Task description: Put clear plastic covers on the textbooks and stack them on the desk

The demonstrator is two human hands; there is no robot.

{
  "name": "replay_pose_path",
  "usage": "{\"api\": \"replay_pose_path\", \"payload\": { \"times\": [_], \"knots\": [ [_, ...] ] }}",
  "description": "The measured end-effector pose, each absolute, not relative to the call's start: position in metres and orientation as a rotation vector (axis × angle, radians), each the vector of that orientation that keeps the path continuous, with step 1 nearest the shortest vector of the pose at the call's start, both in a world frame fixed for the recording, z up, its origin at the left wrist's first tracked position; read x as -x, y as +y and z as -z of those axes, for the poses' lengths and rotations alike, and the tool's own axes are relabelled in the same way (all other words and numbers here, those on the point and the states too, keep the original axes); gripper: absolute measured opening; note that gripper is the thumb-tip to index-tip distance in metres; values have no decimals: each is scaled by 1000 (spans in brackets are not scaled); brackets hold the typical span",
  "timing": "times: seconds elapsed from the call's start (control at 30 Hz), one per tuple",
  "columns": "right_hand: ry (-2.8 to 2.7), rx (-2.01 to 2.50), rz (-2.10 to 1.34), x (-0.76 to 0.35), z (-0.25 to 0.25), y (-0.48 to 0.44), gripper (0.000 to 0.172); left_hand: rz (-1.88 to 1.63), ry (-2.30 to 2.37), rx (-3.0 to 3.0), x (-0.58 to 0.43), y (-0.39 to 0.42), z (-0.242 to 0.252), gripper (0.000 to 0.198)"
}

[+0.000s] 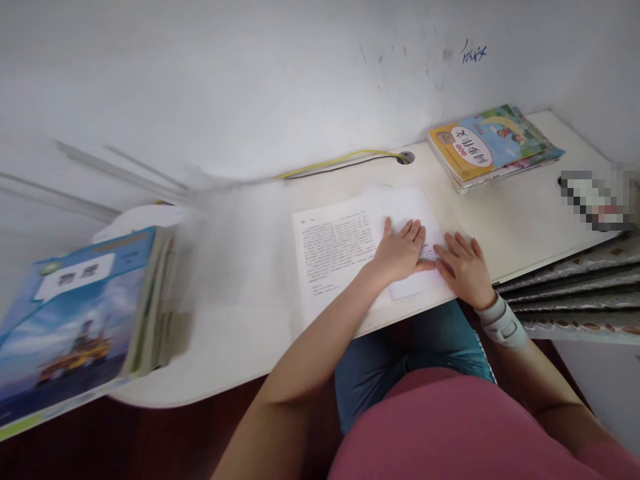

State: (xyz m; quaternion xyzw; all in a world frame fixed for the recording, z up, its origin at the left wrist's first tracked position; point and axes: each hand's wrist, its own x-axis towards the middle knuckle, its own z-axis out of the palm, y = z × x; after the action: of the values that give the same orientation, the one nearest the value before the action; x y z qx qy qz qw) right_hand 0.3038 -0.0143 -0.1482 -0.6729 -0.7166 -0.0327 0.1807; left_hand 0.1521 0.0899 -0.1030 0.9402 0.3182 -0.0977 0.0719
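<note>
My left hand [400, 252] lies flat on a sheet of paper, and my right hand [465, 267] rests beside it, its fingertips on the same sheet's right edge. Under them is a printed text page [333, 250] overlapped by a blank white paper side [400, 207], so the sheet may be folded. Neither hand visibly grips anything. A grey wrist brace [503, 323] circles my right wrist. Both papers lie on a white desk [520, 220].
A stack of picture-covered books [493, 147] sits at the desk's far right, and a blurred stack of textbooks [83, 313] overhangs the left end. A yellow-and-black cable [340, 162] enters a desk grommet [405, 158]. Patterned fabric [575, 283] hangs at right; a pixelated object [597, 200] stands beyond.
</note>
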Motion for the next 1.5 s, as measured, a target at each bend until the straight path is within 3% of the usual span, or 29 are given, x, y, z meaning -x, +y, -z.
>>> {"api": "replay_pose_path", "payload": {
  "times": [0.13,0.3,0.53,0.93,1.17,1.37,1.5],
  "knots": [
    [-1989,1867,30,-313,148,-15,36,170,962,-2864,-146,84,98,72],
    [-1933,1966,110,-350,151,-13,39,-154,1318,-2725,-112,74,99,75],
    [-2040,1918,109,-372,155,-11,38,-139,1218,-2668,-114,70,122,72],
    [-2063,1899,86,-371,152,-12,37,-69,1114,-2729,-123,71,118,76],
    [-2068,1901,111,-371,152,-11,37,-74,1338,-2525,-138,63,118,82],
    [-2072,1872,156,-374,155,-13,37,-392,1279,-2382,-92,74,120,78],
    [-2074,1851,202,-375,153,-14,37,-409,1703,-2310,-39,86,127,77]
  ]
}}
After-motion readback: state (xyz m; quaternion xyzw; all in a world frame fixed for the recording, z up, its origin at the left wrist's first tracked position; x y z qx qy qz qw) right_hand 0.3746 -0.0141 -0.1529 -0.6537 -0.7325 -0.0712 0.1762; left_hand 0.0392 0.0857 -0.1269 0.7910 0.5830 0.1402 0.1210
